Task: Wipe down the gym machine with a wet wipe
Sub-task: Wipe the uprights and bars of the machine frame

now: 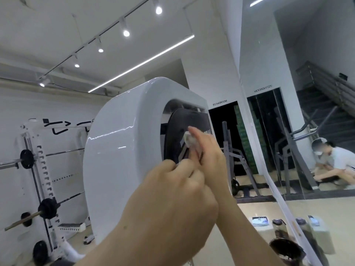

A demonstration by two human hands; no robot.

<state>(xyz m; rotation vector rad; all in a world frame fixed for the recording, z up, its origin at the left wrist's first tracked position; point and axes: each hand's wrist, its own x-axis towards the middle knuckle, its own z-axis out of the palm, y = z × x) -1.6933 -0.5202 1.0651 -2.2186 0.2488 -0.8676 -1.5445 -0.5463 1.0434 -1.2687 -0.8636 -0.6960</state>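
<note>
The gym machine's glossy white housing (119, 150) fills the middle of the view, with a black disc (184, 120) set in its opening. My right hand (208, 152) is raised in front of that disc and pinches a small crumpled white wet wipe (188, 140) against it, index finger pointing up. My left hand (172, 191) sits just below and in front, with its fingers curled. Its fingertips meet the wipe's lower end beside the right hand's fingers. Most of the wipe is hidden behind the two hands.
A white squat rack with barbells and black plates (46, 207) stands at the left. A wall mirror (288, 112) on the right reflects a seated person (334, 162) and stairs. A wipe pack (259, 221) and bottles (278, 225) lie at the lower right.
</note>
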